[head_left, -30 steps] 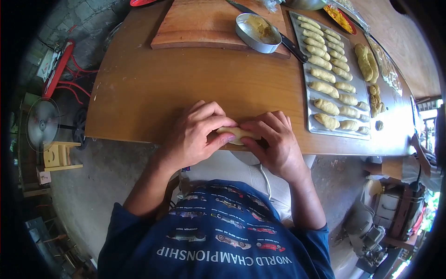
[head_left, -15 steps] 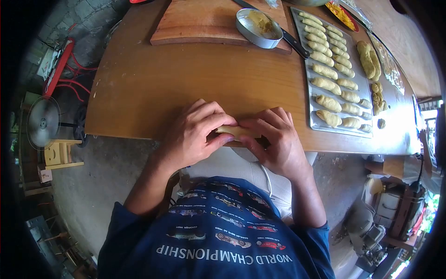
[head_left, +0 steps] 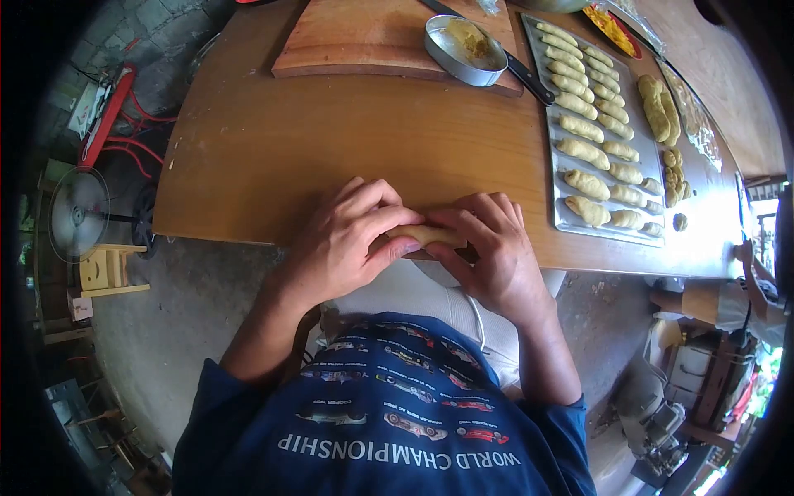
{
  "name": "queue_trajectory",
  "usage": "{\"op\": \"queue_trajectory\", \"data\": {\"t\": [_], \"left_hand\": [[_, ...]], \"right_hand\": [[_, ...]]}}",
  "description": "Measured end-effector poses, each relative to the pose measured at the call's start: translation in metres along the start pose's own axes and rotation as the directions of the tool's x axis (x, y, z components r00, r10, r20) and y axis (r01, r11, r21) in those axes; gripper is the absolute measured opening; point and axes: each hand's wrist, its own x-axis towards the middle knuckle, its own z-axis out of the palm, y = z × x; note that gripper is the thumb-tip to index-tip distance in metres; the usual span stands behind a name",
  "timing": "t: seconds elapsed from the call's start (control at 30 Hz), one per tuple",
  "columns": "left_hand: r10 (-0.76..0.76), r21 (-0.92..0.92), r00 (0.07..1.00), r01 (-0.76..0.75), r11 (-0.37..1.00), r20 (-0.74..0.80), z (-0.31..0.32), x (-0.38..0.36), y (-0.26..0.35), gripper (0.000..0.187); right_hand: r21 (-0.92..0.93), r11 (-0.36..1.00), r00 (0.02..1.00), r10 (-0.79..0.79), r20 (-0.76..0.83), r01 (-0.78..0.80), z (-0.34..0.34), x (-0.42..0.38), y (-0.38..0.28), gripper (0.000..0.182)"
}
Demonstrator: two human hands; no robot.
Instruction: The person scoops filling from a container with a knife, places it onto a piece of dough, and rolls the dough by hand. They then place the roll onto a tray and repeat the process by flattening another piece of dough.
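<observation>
Both hands meet at the table's near edge around one small roll of pale dough point(head_left: 428, 236). My left hand point(head_left: 356, 236) pinches its left end between thumb and fingers. At the other end, my right hand point(head_left: 490, 248) grips it the same way, fingers bent over the top. Much of the dough is hidden under the fingers. To the right of my hands, a metal baking tray point(head_left: 558, 198) holds rows of shaped dough rolls point(head_left: 585, 183). Beyond its right side lie longer dough logs point(head_left: 655, 112) and several small dough pieces point(head_left: 674, 178).
A wooden board point(head_left: 356, 41) lies at the back with a round tin point(head_left: 466, 54) of yellowish paste and a black-handled knife point(head_left: 532, 80). A red-rimmed plate point(head_left: 612, 29) of yellow food sits at the back right. Another person point(head_left: 744, 298) is at the right edge. A fan point(head_left: 80, 215) stands left.
My fingers have shifted slightly on the dough roll, and more of it shows between my hands. At the right edge the other person's arm has moved. The view has shifted slightly.
</observation>
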Motion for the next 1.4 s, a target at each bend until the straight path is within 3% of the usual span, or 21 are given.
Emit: {"op": "queue_trajectory", "data": {"t": [0.07,0.53,0.7,0.9,1.07,1.33,1.4], "left_hand": [[-0.008,-0.001,1.000,0.008,1.000,0.005,-0.001,-0.001,0.002,0.029],[-0.002,0.038,0.999,0.001,0.999,0.040,0.003,-0.008,0.010,0.033],[0.017,0.004,1.000,-0.017,1.000,-0.002,0.006,-0.007,0.012,0.036],[0.000,-0.093,0.994,-0.010,0.996,-0.106,0.006,0.012,0.017,0.038],[0.058,-0.069,0.991,-0.067,0.995,-0.120,0.006,0.021,0.012,0.038],[0.097,-0.036,0.988,-0.102,0.994,-0.124,0.004,0.042,0.006,0.036],[-0.111,-0.152,0.994,0.108,0.983,-0.017,-0.001,0.050,0.009,0.036]], "right_hand": [[-0.056,0.998,0.997,0.023,-0.079,-0.027,0.002,0.000,-0.004,0.030],[-0.032,0.999,1.000,-0.002,-0.023,0.001,0.003,-0.008,-0.010,0.031],[-0.065,0.996,0.998,-0.064,-0.006,0.064,0.001,-0.008,-0.006,0.033],[-0.059,0.998,1.000,-0.001,-0.001,0.001,-0.005,0.001,-0.001,0.037],[-0.113,0.991,0.989,-0.091,-0.120,0.078,0.000,0.004,0.011,0.045],[-0.078,0.997,0.993,-0.006,-0.120,-0.003,-0.008,0.014,0.026,0.037],[-0.101,0.995,0.996,0.004,-0.093,-0.014,-0.012,0.015,0.031,0.035]]}}
